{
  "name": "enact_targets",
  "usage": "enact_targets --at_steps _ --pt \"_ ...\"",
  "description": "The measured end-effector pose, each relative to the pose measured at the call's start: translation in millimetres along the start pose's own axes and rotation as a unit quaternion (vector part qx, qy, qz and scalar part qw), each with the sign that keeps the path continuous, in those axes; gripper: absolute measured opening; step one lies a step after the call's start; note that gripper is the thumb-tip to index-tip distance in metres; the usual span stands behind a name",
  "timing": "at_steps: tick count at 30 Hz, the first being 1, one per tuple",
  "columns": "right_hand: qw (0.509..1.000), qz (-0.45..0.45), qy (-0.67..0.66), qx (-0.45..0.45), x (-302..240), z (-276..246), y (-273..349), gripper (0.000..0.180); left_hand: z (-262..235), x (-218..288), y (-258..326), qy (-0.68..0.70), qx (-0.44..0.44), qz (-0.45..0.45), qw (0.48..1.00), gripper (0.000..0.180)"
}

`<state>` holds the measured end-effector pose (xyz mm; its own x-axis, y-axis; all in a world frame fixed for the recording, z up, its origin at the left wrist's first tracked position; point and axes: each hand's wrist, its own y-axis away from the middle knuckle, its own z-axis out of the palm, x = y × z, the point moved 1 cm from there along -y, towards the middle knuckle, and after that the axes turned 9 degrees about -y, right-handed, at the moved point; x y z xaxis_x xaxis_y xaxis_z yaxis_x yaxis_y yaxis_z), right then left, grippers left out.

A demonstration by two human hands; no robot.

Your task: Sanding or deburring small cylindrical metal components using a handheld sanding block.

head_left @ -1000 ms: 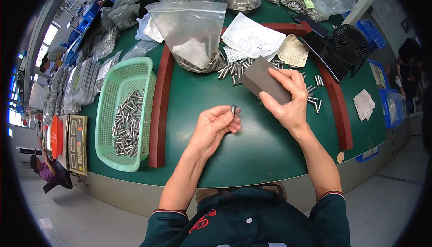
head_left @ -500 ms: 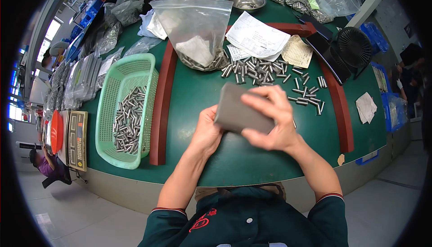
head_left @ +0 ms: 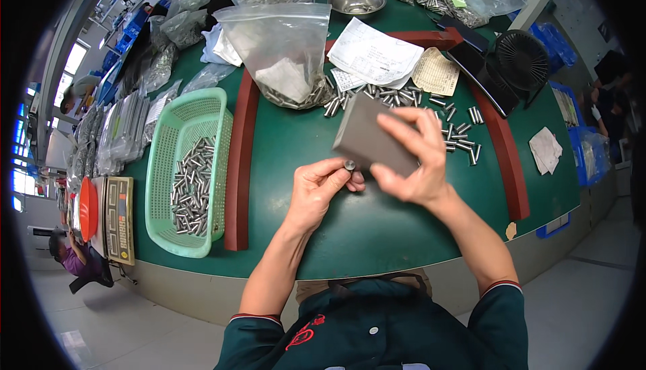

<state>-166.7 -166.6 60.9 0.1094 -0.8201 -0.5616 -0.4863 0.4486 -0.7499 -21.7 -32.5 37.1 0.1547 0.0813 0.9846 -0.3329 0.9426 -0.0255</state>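
Note:
My left hand (head_left: 316, 191) pinches a small shiny metal pin (head_left: 349, 165) between thumb and forefinger, its round end showing. In my right hand (head_left: 424, 158) is a grey-brown rectangular block (head_left: 374, 136), possibly a sanding sponge, gripped with thumb and fingers along its side. The block sits tilted just above and right of the pin; whether they touch I cannot tell. Beyond the block, loose metal pins (head_left: 463, 142) lie scattered on the green table, partly hidden behind it. At the left, a light green plastic basket (head_left: 152, 195) holds many similar pins (head_left: 192, 198).
Dark red bars (head_left: 237, 188) border the work area at left, back and right. Behind lie a clear zip bag (head_left: 279, 40), papers (head_left: 373, 50) and a steel bowl (head_left: 356, 1). A black fan (head_left: 521, 60) and a white cloth (head_left: 545, 151) are at right.
The block has shifted up and right, away from my left hand, uncovering the pin in my left fingers. The view has also moved slightly.

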Motion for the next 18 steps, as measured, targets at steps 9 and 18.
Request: enact_targets --at_steps 9,18 --pt "0.998 -0.066 -0.005 -0.002 -15.4 1.1 -2.2 0.061 -0.1 -6.0 3.1 -0.074 -0.015 0.011 0.997 0.015" --pt "0.998 0.029 0.039 0.033 4.3 -13.1 -5.1 0.056 6.0 5.4 -1.2 -0.089 -0.042 0.024 0.995 0.014"
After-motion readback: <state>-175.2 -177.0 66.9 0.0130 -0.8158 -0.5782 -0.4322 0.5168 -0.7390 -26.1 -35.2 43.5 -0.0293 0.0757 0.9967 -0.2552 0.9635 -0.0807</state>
